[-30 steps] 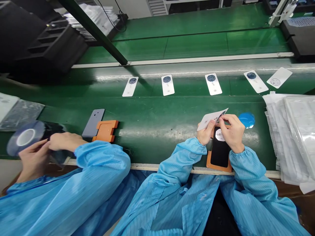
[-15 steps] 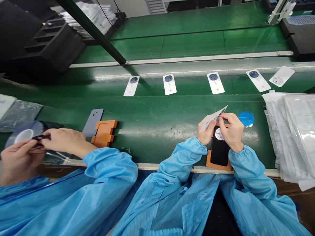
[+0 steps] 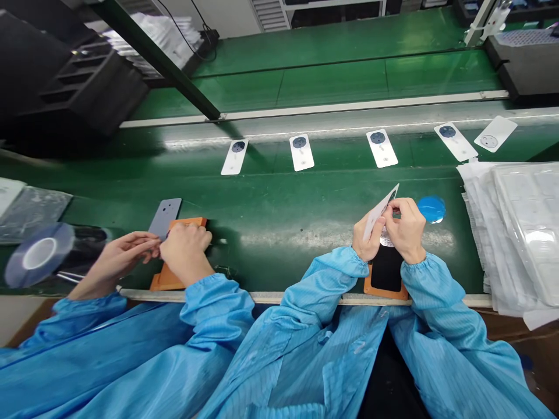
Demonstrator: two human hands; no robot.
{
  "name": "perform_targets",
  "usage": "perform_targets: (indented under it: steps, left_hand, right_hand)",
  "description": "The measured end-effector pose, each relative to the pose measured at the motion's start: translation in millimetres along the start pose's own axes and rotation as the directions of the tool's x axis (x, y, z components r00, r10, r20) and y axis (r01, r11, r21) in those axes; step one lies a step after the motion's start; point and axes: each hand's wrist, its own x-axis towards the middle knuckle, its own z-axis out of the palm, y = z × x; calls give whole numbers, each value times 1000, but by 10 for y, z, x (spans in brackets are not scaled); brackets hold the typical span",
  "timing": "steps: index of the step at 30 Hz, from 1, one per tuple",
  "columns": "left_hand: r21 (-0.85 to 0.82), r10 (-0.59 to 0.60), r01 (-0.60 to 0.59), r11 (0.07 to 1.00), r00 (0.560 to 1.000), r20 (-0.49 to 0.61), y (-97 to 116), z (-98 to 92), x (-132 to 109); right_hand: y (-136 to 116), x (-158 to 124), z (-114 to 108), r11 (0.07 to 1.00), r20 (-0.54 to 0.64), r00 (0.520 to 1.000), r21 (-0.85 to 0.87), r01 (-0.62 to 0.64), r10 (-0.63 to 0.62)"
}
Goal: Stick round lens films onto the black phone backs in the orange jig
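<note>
My left hand (image 3: 363,240) grips a thin white phone back cover (image 3: 378,215), tilted steeply on its edge. Close beside it, my right hand (image 3: 407,230) has thumb and forefinger pinched at the cover's dark round camera area, which is mostly hidden; whether those fingers hold a separate piece cannot be seen. Under both hands an orange fixture (image 3: 384,293) lies at the table edge with a black plate (image 3: 386,267) in it. A silvery round patch shows partly at the plate's upper end. To the right of my right hand is a blue round film (image 3: 432,209).
Several white covers (image 3: 301,152) lie in a row across the green surface (image 3: 271,203). Stacked white sheets and clear trays (image 3: 524,215) stand at right. At left, a co-worker's hands (image 3: 186,247) work over another orange fixture (image 3: 168,280), near a grey cover (image 3: 165,215) and tape roll (image 3: 40,254).
The white cover in my left hand has turned more upright, and my right hand stays at its edge. The co-worker's hands have moved right, from the tape roll to the orange fixture.
</note>
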Motion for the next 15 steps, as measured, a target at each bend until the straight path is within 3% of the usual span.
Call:
perform_targets:
  steps: [2, 5, 7, 9, 11, 13, 14, 15]
  left_hand:
    - [-112, -125, 114, 987, 988, -95, -56, -13, 72]
    - [-381, -301, 225, 897, 942, -152, -80, -107, 217]
    - [-467, -334, 247, 849, 936, -113, -24, -220, 274]
    - [-422, -300, 239, 874, 950, -83, 87, -356, 269]
    - [-244, -206, 187, 952, 977, -54, 232, -492, 209]
    - [25, -33, 31, 999, 996, 86, 379, -602, 121]
    - [144, 66, -98, 985, 975, 214, 442, -639, 72]
    - [229, 149, -241, 943, 922, 357, 490, -659, 24]
  right_hand:
    - [210, 30, -60, 999, 1, 999, -13, -52, 52]
    - [776, 74, -232, 973, -46, 979, -113, -203, 199]
    - [1170, 80, -391, 952, -27, 969, -178, -248, 247]
    - [1408, 58, -574, 942, -4, 964, -215, -259, 265]
    - [1405, 17, -755, 934, 7, 961, -236, -268, 278]
    - [1175, -39, -905, 948, 51, 966, -211, -238, 254]
    - [1006, -74, -962, 969, 102, 975, -169, -181, 200]
    - [823, -118, -1005, 989, 172, 979, -110, -96, 114]
